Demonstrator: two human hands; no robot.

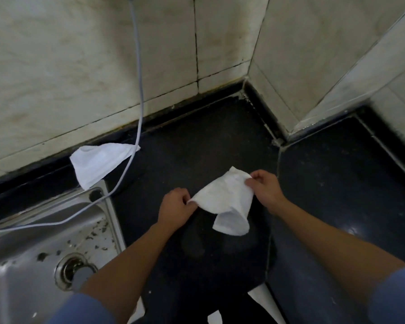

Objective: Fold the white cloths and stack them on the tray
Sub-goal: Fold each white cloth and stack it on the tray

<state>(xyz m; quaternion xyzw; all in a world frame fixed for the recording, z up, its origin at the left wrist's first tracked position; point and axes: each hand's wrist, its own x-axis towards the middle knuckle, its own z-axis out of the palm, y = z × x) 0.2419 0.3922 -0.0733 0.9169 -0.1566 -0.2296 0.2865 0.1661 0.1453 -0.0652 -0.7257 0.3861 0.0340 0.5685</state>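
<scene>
Left hand (175,204) pinches lower-left corner of white cloth (225,202) | right hand (265,187) pinches upper-right corner | cloth raised over black counter (337,183) | second cloth (98,162) by sink (45,230)

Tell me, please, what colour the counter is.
The counter is black and glossy, seen best in the head view.

White cloth (225,202), black counter (197,141).

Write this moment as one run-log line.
left hand: pinches white cloth | right hand: pinches it | second cloth: on counter by sink | tray: unseen
</scene>
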